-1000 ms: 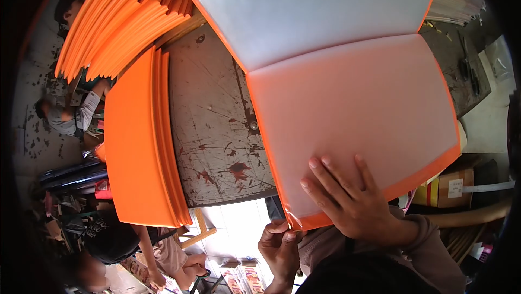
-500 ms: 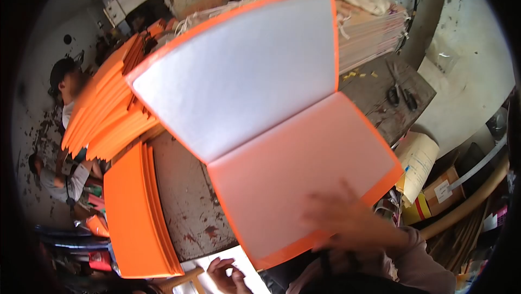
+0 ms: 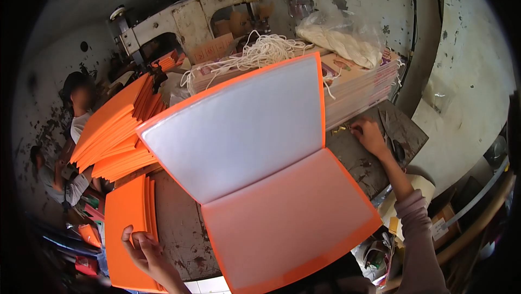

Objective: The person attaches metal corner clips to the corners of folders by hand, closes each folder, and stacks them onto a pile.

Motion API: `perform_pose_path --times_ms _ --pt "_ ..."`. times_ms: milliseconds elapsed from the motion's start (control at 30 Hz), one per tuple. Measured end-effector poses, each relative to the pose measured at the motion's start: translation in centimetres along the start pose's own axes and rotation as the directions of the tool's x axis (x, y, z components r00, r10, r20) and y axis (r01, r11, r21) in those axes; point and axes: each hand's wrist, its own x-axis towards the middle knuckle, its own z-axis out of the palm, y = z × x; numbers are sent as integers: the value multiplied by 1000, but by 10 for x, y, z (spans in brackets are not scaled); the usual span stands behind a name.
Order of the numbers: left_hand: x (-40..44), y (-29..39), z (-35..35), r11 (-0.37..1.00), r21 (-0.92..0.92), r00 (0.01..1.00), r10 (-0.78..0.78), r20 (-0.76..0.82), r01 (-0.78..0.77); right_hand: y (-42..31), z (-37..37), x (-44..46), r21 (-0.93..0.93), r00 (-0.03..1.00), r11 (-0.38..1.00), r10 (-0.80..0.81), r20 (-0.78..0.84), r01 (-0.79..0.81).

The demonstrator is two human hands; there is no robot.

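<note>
An orange folder [image 3: 290,223] with clear sleeves lies spread open on the worn table, its upper cover raised at a slant. Beyond its right edge, my right hand [image 3: 370,137] is down at the tabletop. Its fingertips are pinched together beside small yellow pieces [image 3: 339,129]; whatever they hold is too small to make out. Black-handled scissors [image 3: 399,152] lie just right of that hand, partly behind the wrist. My left hand [image 3: 145,255] hovers at the lower left with loosely curled, parted fingers and nothing in them. Under it is a stack of orange folders [image 3: 126,207].
More orange folders [image 3: 111,123] are piled at the left. White cord [image 3: 271,49] and a plastic bag [image 3: 344,36] sit on stacked printed sheets [image 3: 363,85] at the back. Behind them stands a large machine [image 3: 187,20]. Two people are at the far left.
My right hand has moved from over the folder's lower page to the yellow pieces. My left hand has risen leftward over the orange stack. The view has tilted up, and the folder sits lower.
</note>
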Motion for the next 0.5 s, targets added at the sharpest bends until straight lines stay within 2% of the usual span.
perform_pose_path --times_ms 67,133,167,200,233,267,333,367,433,467,500 --pt "0 1 16 999 -50 999 -10 -31 9 -4 -4 1 12 1000 1000 8 -4 -8" --pt "-1 -4 28 997 -77 999 28 -32 -31 -9 -10 1 137 989 985 84 121 -101" --pt "2 -3 32 996 -85 999 33 -33 -36 -13 -14 0 135 990 986 82 113 -97" --pt "5 0 38 992 -114 998 43 -52 -49 -19 -19 1 470 970 853 152 192 -227" --pt "8 4 41 989 -137 996 48 -77 -58 -26 -24 3 725 937 595 180 301 -347" --pt "13 8 42 990 -130 995 45 -92 -57 -38 -31 7 724 937 597 165 309 -344" --pt "28 19 45 991 -70 993 109 -35 -111 -66 -44 15 843 919 367 119 376 -393" --pt "36 21 47 988 -49 989 146 -24 -147 -76 -46 19 844 918 365 102 384 -393" --pt "51 26 49 981 -46 982 190 9 -189 -93 -47 29 912 938 238 -9 345 -333" --pt "58 29 52 972 -55 971 231 56 -228 -102 -47 37 916 939 232 -24 343 -329" --pt "64 38 55 965 -70 962 258 88 -253 -110 -47 46 918 959 331 -101 264 -218"
